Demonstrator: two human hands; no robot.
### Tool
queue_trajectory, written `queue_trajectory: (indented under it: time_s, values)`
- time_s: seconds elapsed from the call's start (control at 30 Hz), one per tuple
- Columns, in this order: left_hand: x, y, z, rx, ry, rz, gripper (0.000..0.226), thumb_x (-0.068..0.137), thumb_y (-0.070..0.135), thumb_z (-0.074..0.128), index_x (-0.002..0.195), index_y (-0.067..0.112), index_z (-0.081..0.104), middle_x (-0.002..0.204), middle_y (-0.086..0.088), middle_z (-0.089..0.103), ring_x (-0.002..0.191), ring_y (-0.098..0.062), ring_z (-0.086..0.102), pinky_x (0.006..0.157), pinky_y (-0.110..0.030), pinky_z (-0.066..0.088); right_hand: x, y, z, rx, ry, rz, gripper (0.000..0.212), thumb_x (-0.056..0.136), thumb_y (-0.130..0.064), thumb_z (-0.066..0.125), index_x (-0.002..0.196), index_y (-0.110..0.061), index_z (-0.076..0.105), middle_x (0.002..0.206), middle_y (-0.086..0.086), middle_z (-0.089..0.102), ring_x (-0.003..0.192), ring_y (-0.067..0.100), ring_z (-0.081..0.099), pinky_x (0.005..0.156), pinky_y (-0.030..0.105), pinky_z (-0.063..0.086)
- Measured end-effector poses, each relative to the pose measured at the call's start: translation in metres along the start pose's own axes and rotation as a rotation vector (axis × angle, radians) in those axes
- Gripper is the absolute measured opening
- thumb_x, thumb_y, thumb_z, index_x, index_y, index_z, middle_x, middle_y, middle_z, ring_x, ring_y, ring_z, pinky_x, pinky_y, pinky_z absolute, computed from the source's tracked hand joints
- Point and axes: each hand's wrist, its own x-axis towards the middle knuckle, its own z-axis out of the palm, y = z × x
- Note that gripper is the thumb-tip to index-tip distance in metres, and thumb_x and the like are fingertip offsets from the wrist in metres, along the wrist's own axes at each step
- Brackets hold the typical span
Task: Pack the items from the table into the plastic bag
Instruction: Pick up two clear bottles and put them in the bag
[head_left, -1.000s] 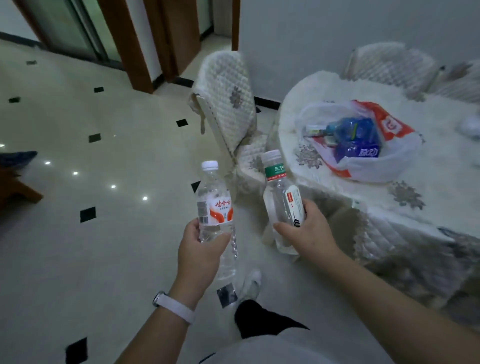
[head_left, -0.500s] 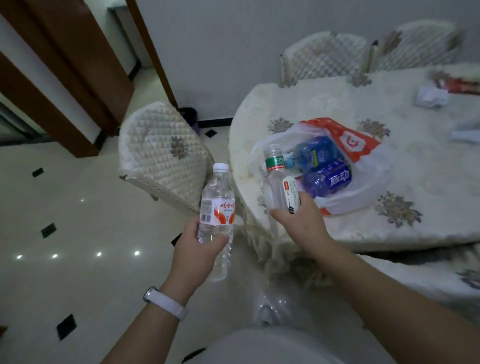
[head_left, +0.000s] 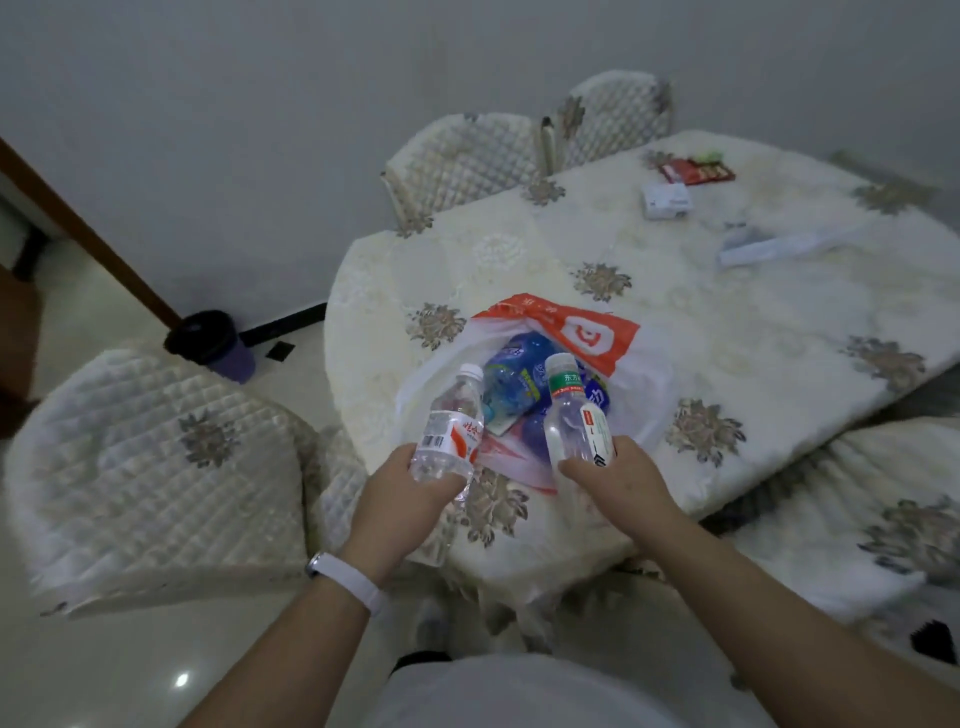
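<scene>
My left hand (head_left: 402, 499) grips a clear water bottle with a red-and-white label (head_left: 451, 428). A second clear bottle with a green label (head_left: 574, 410) is held by my right hand (head_left: 621, 486). Both bottles point up and away, just above the near edge of the white-and-orange plastic bag (head_left: 602, 338), which lies open on the table (head_left: 753, 322). Blue bottles (head_left: 514, 374) lie inside the bag.
A small white box (head_left: 667, 200), a red packet (head_left: 696, 170) and a pale flat packet (head_left: 769, 249) lie on the far part of the table. Quilted chairs stand at the left (head_left: 156, 467), behind the table (head_left: 467, 161) and at the right. A dark bin (head_left: 213, 340) stands by the wall.
The view has swung right and I have come up to the table. Both hands have carried their bottles forward, from beside the table to over the bag's near edge.
</scene>
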Motion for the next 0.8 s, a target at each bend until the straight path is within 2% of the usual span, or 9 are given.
queue_trajectory:
  time_s: [0.1,0.17,0.27,0.37,0.5,0.6,0.7,0.8]
  values:
    - [0.047,0.002,-0.013,0.089,-0.092,0.015,0.032,0.073,0.044,0.073,0.1,0.028,0.063,0.09,0.005,0.07,0.078,-0.015,0.067,0.074,-0.038,0.057,0.017,-0.011,0.011,0.048,0.045,0.081,0.044,0.074,-0.038,0.074,0.105,-0.013,0.055,0.087,0.005,0.063,0.071,0.017,0.064,0.051,0.028,0.049]
    - [0.077,0.004,-0.02,0.156,-0.163,0.036,0.035,0.072,0.044,0.071,0.102,0.026,0.063,0.093,0.003,0.069,0.081,-0.017,0.066,0.075,-0.037,0.056,0.028,-0.018,0.02,0.076,0.092,0.136,0.046,0.072,-0.04,0.074,0.105,-0.012,0.058,0.086,0.007,0.066,0.07,0.02,0.066,0.051,0.031,0.052]
    - [0.12,0.009,-0.029,0.265,-0.264,0.096,0.028,0.077,0.04,0.071,0.096,0.022,0.06,0.093,0.0,0.066,0.082,-0.02,0.063,0.075,-0.034,0.052,0.041,-0.033,0.034,0.092,0.141,0.199,0.04,0.074,-0.038,0.074,0.102,-0.013,0.06,0.083,0.008,0.066,0.07,0.022,0.066,0.052,0.031,0.053]
    - [0.161,0.008,-0.036,0.284,-0.371,0.096,0.035,0.068,0.047,0.072,0.093,0.027,0.06,0.093,0.0,0.067,0.082,-0.018,0.063,0.078,-0.035,0.054,0.05,-0.049,0.046,0.106,0.195,0.28,0.036,0.079,-0.037,0.071,0.101,-0.011,0.06,0.081,0.008,0.065,0.07,0.023,0.065,0.056,0.033,0.052]
    - [0.207,0.008,-0.04,0.37,-0.526,0.144,0.037,0.07,0.044,0.075,0.097,0.02,0.065,0.093,-0.002,0.068,0.082,-0.018,0.065,0.071,-0.033,0.053,0.058,-0.065,0.061,0.09,0.307,0.337,0.03,0.081,-0.036,0.07,0.095,-0.012,0.058,0.078,0.005,0.063,0.069,0.018,0.062,0.054,0.029,0.048]
    - [0.234,0.013,-0.038,0.4,-0.607,0.202,0.033,0.07,0.043,0.073,0.089,0.017,0.066,0.086,-0.004,0.068,0.076,-0.019,0.065,0.061,-0.031,0.048,0.066,-0.073,0.072,0.04,0.38,0.354,0.025,0.081,-0.035,0.071,0.085,-0.018,0.054,0.076,0.001,0.059,0.066,0.013,0.058,0.05,0.028,0.043]
    - [0.249,0.02,-0.031,0.389,-0.627,0.257,0.023,0.077,0.038,0.073,0.085,0.017,0.066,0.084,-0.006,0.069,0.076,-0.02,0.065,0.066,-0.033,0.051,0.076,-0.078,0.081,-0.004,0.456,0.369,0.04,0.078,-0.042,0.072,0.099,-0.014,0.054,0.085,0.002,0.061,0.07,0.013,0.059,0.05,0.027,0.041]
    - [0.257,0.028,-0.02,0.344,-0.611,0.288,0.024,0.077,0.042,0.072,0.088,0.021,0.067,0.085,-0.002,0.069,0.077,-0.018,0.065,0.07,-0.033,0.053,0.087,-0.08,0.085,-0.021,0.496,0.369,0.048,0.077,-0.046,0.071,0.107,-0.014,0.051,0.09,0.001,0.061,0.075,0.016,0.061,0.05,0.025,0.041]
